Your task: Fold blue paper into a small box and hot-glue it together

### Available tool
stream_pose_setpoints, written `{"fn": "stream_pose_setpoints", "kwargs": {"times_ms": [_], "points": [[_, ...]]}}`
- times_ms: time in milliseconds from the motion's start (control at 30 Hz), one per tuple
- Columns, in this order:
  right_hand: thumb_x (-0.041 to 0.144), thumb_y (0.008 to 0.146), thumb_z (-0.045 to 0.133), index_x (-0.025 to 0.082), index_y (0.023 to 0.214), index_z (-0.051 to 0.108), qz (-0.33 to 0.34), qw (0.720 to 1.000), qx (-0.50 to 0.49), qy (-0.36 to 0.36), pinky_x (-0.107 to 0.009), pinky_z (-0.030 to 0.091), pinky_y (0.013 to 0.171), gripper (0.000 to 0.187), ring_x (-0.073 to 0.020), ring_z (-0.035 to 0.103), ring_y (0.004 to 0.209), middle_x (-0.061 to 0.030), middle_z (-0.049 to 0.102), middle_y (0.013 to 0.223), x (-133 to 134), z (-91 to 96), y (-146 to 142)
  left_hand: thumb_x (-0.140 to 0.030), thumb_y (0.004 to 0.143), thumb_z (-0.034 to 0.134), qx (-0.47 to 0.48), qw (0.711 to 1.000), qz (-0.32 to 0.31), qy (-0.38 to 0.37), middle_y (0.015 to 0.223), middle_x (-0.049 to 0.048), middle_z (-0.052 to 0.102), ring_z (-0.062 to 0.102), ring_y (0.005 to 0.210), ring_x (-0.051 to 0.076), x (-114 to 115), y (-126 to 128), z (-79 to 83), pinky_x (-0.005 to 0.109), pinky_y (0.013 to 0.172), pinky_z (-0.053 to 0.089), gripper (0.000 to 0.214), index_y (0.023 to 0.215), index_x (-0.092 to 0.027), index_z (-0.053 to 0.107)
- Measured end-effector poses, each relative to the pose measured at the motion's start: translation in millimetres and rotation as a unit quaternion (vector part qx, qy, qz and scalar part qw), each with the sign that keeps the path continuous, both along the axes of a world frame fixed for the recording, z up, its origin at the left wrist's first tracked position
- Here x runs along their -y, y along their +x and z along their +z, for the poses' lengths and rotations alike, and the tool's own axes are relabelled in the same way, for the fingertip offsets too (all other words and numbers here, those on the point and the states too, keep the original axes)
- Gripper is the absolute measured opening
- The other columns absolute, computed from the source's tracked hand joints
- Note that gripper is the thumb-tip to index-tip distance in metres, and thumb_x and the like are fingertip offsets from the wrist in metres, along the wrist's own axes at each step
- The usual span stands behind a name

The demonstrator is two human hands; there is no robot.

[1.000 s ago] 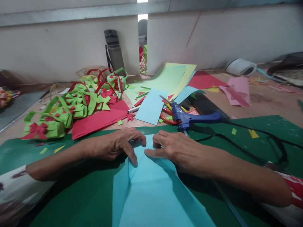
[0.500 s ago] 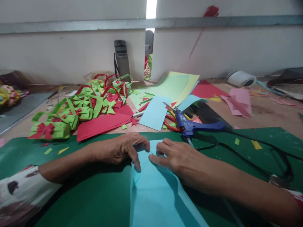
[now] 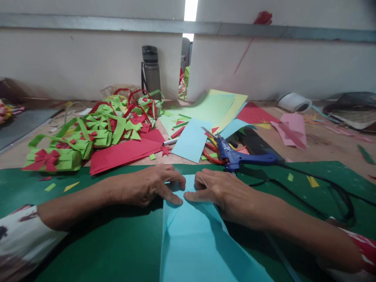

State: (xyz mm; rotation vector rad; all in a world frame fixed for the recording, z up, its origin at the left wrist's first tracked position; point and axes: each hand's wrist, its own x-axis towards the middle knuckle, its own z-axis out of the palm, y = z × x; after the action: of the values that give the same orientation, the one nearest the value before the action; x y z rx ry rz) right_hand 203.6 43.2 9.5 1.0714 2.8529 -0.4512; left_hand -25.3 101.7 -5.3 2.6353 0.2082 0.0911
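A light-blue sheet of paper (image 3: 190,243) with folded creases lies on the green mat, running from the middle toward me. My left hand (image 3: 152,184) is at its far left edge, fingers curled around the edge and thumb pressed on the fold. My right hand (image 3: 217,192) holds the far right side, its thumb flat on the paper and its other fingers bent. The two thumb tips nearly meet over the fold. Parts of the paper under both hands are hidden. Just beyond my right hand rests a blue glue gun (image 3: 235,154).
Green paper baskets with red bows (image 3: 53,160) crowd the left, beside red paper strips (image 3: 126,152). A loose light-blue paper piece (image 3: 189,141) lies behind my hands. The glue gun's black cable (image 3: 311,207) loops across the green mat (image 3: 111,246). A bottle (image 3: 151,74) stands by the wall.
My left thumb has moved right and inward, closer to my right thumb. My right hand stays almost in place on the paper. The view has shifted slightly.
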Motion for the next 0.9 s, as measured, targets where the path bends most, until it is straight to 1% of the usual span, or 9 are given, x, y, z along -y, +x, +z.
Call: {"fn": "stream_pose_setpoints", "kwargs": {"times_ms": [133, 233, 300, 400, 533, 667, 767, 833, 900], "points": [[0.013, 0.086, 0.045, 0.036, 0.117, 0.053, 0.025, 1.0, 0.003, 0.008, -0.027, 0.024, 0.06, 0.04, -0.018, 0.043, 0.083, -0.0038, 0.048, 0.093, 1.4, -1.5, 3.6, 0.005, 0.077, 0.046, -0.011, 1.0, 0.004, 0.015, 0.115, 0.0048, 0.054, 0.049, 0.1, 0.018, 2.6, -0.7, 3.4, 0.029, 0.087, 0.036, 0.044, 0.101, -0.028, 0.064], [0.011, 0.087, 0.042, 0.042, 0.122, 0.047, 0.031, 0.999, 0.005, 0.024, -0.028, 0.025, 0.062, 0.047, -0.0192, 0.042, 0.086, -0.004, 0.046, 0.096, 3.8, -2.5, 3.9, 0.006, 0.075, 0.048, -0.006, 1.0, 0.011, 0.012, 0.113, 0.004, 0.053, 0.049, 0.1, 0.018, 2.5, -0.3, 1.1, 0.029, 0.088, 0.035, 0.046, 0.098, -0.029, 0.066], [0.008, 0.085, 0.042, 0.041, 0.121, 0.047, 0.029, 0.999, 0.011, 0.035, -0.028, 0.025, 0.061, 0.049, -0.0194, 0.041, 0.085, -0.0041, 0.046, 0.096, 4.8, -3.0, 3.4, 0.006, 0.075, 0.05, 0.001, 1.0, 0.014, 0.007, 0.112, 0.0029, 0.053, 0.049, 0.101, 0.018, 1.8, -0.5, -2.3, 0.029, 0.087, 0.034, 0.046, 0.097, -0.031, 0.067], [0.007, 0.083, 0.043, 0.034, 0.118, 0.05, 0.023, 0.999, 0.019, 0.044, -0.027, 0.024, 0.059, 0.045, -0.019, 0.041, 0.083, -0.0046, 0.046, 0.095, 4.7, -3.5, 3.3, 0.006, 0.074, 0.052, 0.009, 1.0, 0.014, 0.001, 0.113, 0.0017, 0.052, 0.049, 0.102, 0.017, 1.3, -1.0, -6.1, 0.028, 0.088, 0.033, 0.047, 0.097, -0.032, 0.066], [0.006, 0.082, 0.043, 0.028, 0.115, 0.051, 0.018, 0.998, 0.026, 0.052, -0.027, 0.025, 0.058, 0.04, -0.0182, 0.041, 0.081, -0.0052, 0.047, 0.094, 4.7, -3.4, 3.7, 0.006, 0.075, 0.051, 0.003, 1.0, 0.024, 0.003, 0.113, 0.0019, 0.052, 0.049, 0.101, 0.017, 2.5, -1.0, -4.5, 0.028, 0.087, 0.034, 0.046, 0.097, -0.032, 0.067], [0.009, 0.084, 0.043, 0.026, 0.111, 0.053, 0.013, 0.997, 0.032, 0.07, -0.027, 0.024, 0.055, 0.034, -0.0189, 0.04, 0.079, -0.0055, 0.048, 0.093, 6.9, -3.1, 1.4, 0.005, 0.076, 0.051, 0.008, 1.0, 0.022, 0.005, 0.112, 0.0028, 0.054, 0.05, 0.098, 0.017, 2.2, 0.0, -1.7, 0.028, 0.084, 0.036, 0.045, 0.097, -0.032, 0.067], [0.01, 0.083, 0.046, 0.027, 0.111, 0.054, 0.017, 0.997, 0.028, 0.072, -0.027, 0.026, 0.056, 0.034, -0.0192, 0.041, 0.079, -0.0056, 0.049, 0.092, 5.8, -4.3, 1.8, 0.007, 0.074, 0.05, 0.014, 1.0, 0.019, 0.001, 0.111, 0.0031, 0.054, 0.05, 0.097, 0.017, 1.5, 0.7, -1.9, 0.027, 0.082, 0.038, 0.048, 0.097, -0.032, 0.068], [0.01, 0.083, 0.047, 0.029, 0.113, 0.054, 0.016, 0.998, 0.009, 0.056, -0.027, 0.03, 0.059, 0.037, -0.0186, 0.043, 0.08, -0.0052, 0.05, 0.092, 3.2, -5.4, 5.1, 0.007, 0.074, 0.05, 0.018, 1.0, 0.022, 0.001, 0.111, 0.0033, 0.054, 0.051, 0.099, 0.017, 1.8, 1.0, -2.3, 0.028, 0.084, 0.038, 0.048, 0.096, -0.031, 0.068], [0.008, 0.082, 0.047, 0.028, 0.119, 0.051, 0.007, 0.999, -0.037, 0.026, -0.027, 0.034, 0.063, 0.042, -0.0174, 0.046, 0.081, -0.0052, 0.051, 0.092, -0.1, -6.1, 10.4, 0.006, 0.075, 0.05, 0.023, 0.999, 0.026, 0.001, 0.111, 0.0042, 0.054, 0.051, 0.099, 0.017, 2.7, 1.0, -2.3, 0.028, 0.084, 0.038, 0.047, 0.097, -0.031, 0.069]]}}
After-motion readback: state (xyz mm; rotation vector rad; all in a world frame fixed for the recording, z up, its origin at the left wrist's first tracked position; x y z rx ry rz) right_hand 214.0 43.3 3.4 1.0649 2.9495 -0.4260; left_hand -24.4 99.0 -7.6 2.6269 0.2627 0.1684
